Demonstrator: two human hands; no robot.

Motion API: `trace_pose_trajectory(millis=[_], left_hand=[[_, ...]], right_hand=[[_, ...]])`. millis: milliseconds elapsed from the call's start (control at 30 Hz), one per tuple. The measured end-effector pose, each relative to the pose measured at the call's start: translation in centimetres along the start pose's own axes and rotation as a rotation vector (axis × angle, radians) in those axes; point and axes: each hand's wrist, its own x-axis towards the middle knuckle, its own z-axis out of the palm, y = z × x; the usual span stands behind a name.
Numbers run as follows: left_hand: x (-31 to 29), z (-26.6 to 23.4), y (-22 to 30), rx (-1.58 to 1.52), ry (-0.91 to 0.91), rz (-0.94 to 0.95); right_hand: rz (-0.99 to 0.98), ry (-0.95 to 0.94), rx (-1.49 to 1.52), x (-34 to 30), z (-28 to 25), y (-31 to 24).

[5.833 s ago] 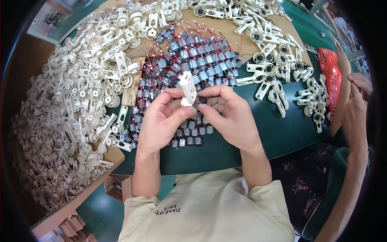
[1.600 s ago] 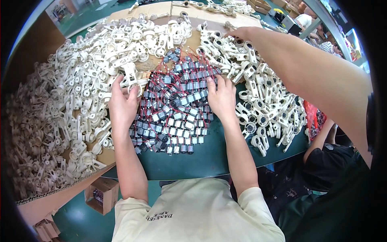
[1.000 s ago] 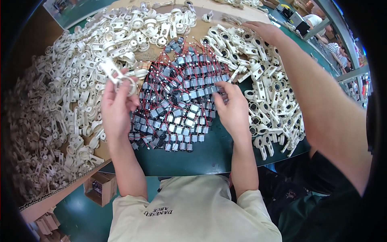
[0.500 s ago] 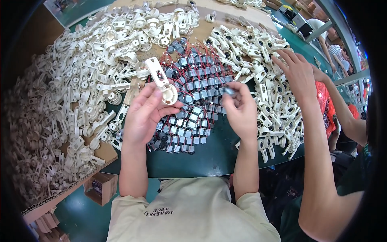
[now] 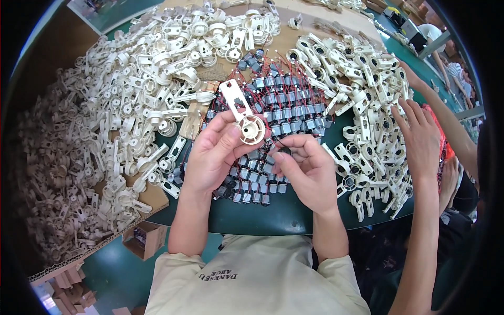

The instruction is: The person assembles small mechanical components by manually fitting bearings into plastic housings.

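Observation:
My left hand (image 5: pixel 212 152) holds a white plastic housing (image 5: pixel 253 130), its round, spoked cup down by the fingers and its slotted handle pointing up and away. Close to the cup's lower right, my right hand (image 5: pixel 310 168) pinches a small motor (image 5: pixel 284 150) between thumb and fingers; only its dark round end shows. The two parts are apart. Under and beyond both hands lie rows of small silver-grey motors (image 5: pixel 286 112) with thin red wires.
Loose white housings (image 5: pixel 131 100) are heaped at the left, beside a cardboard edge (image 5: pixel 152 202). More housings with dark centres (image 5: pixel 362 136) lie at the right. A co-worker's hand (image 5: pixel 417 131) reaches over there, near a red bag (image 5: pixel 446 144). A small carton (image 5: pixel 144 241) stands lower left.
My right hand has come left toward the housing with the motor in it. The view has shifted, so the scene sits farther right. The co-worker's near hand has drawn back toward the body.

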Motion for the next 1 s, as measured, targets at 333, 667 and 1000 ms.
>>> trace_pose_trajectory(millis=[333,667,1000], left_hand=[[-0.3,-0.5,-0.4,0.177,-0.040,0.075],[-0.6,0.9,-0.9,0.295,-0.060,-0.009],[-0.6,1.2,-1.2,0.260,-0.078,-0.013]], right_hand=[[0.118,-0.094,-0.184,0.0,0.1,0.6],[0.124,-0.060,0.281,0.0,-0.1,-0.2],[0.090,-0.026,0.105,0.1,-0.4,1.0]])
